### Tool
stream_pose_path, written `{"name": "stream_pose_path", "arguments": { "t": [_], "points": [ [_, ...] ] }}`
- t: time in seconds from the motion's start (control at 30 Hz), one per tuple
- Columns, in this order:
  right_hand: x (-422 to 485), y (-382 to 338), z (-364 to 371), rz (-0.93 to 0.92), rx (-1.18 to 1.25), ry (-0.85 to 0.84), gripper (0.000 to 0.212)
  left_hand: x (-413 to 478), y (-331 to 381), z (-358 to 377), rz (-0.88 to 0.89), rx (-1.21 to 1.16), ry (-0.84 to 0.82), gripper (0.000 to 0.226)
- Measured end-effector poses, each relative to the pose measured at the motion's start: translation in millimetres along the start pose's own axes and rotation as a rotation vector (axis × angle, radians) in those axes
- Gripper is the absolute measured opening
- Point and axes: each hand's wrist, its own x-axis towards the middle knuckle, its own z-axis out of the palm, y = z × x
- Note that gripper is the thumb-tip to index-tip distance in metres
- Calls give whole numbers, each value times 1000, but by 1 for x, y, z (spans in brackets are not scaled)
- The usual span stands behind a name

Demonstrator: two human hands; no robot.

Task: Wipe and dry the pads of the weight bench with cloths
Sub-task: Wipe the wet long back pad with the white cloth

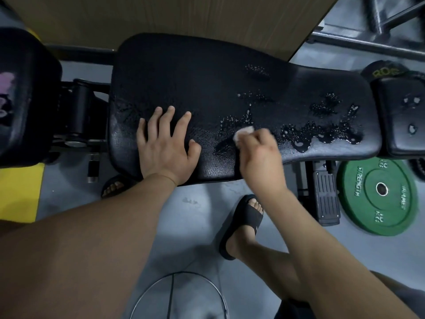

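Note:
The long black bench pad (195,84) runs across the view, its right half covered in beads and puddles of water (322,134). My left hand (164,143) rests flat on the pad's near left part, fingers spread. My right hand (258,153) grips a small white cloth (242,133) bunched in the fingers and presses it on the wet pad near the middle. A smaller black pad (402,118) at the right end also carries a few drops. Another black pad (25,95) stands at the far left.
A green weight plate (377,194) lies on the grey floor at the right, beside a black pedal (326,196). My feet in black slides (241,224) stand under the bench edge. A wooden panel (184,17) stands behind, a yellow mat (18,192) lies at the left.

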Motion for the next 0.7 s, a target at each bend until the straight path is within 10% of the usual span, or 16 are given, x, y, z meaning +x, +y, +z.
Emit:
{"name": "stream_pose_path", "arguments": {
  "t": [0.27, 0.43, 0.7],
  "points": [
    [-10, -29, 5, -208, 59, -180, 28, 0, 0, -1, 4, 1, -3, 61],
    [24, -4, 4, 102, -15, 30, 26, -1, -1, 0, 4, 0, 0, 61],
    [14, -17, 6, -145, 14, -100, 29, 0, -1, 0, 5, 8, 2, 62]
  ]
}}
